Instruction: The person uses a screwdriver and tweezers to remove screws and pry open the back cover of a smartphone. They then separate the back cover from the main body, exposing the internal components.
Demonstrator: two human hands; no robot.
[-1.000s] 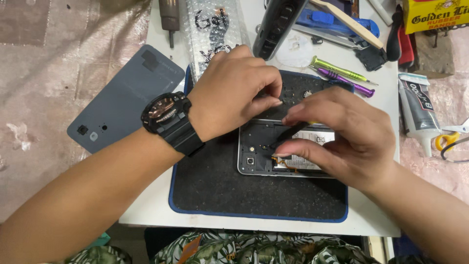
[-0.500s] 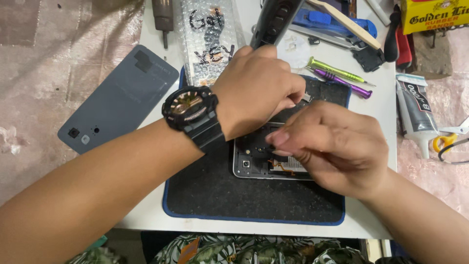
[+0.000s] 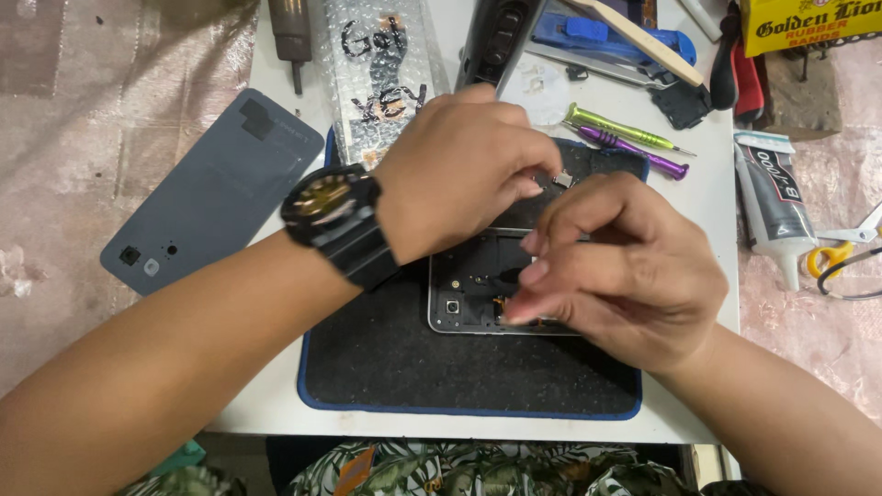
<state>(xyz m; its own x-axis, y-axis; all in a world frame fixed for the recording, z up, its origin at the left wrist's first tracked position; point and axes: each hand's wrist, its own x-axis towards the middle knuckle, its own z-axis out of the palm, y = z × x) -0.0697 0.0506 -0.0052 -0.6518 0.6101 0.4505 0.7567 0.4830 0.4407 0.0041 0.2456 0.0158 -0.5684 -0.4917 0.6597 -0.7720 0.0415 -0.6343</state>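
Note:
An opened phone [image 3: 464,289] with its back off lies on a black mat [image 3: 395,367], its dark inner parts showing. My left hand [image 3: 459,170], with a black watch [image 3: 331,216] on the wrist, curls over the phone's far edge and holds it down. Over the phone's right half, my right hand [image 3: 616,276] has thumb and fingers pinched together, the tips touching the phone's inside. Whatever sits between those fingertips is hidden. Most of the phone is covered by both hands.
The phone's grey back cover [image 3: 216,193] lies left of the mat. Behind it are a bubble-wrap bag [image 3: 381,64], green [image 3: 620,127] and purple [image 3: 634,152] screwdrivers and a blue tool [image 3: 597,32]. A glue tube [image 3: 770,197], scissors [image 3: 841,253] and a yellow box [image 3: 808,23] are right.
The thin metal tool seen between my hands a second ago no longer shows. My right hand's fingers have bunched into a pinch lower on the phone. My left hand stays on the far edge.

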